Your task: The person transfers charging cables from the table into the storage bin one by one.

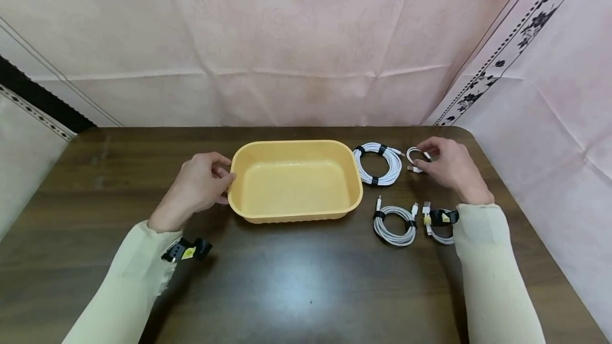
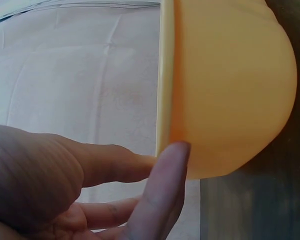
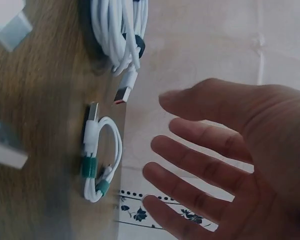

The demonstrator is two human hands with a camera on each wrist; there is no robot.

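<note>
head view, tray: your left hand (image 1: 198,182) pinches the left rim of the yellow tray (image 1: 294,190), mid-table (image 1: 287,285); a hard tug or shove could drive it into the white coil (image 1: 394,166) close by its right end.
head view, small cable: your right hand (image 1: 451,165) hangs over the small white cable (image 1: 415,169), far right; a clumsy grab could knock it toward the edge.
left wrist, rim: your thumb and finger meet lightly at the lip, so it may slip; the plastic looks smooth, rounded.
right wrist, cable: your fingers spread wide, holding nothing; a hasty reach could snag the coil's plug (image 3: 124,91). the cable is a short loop, bound with green straps (image 3: 89,167).
</note>
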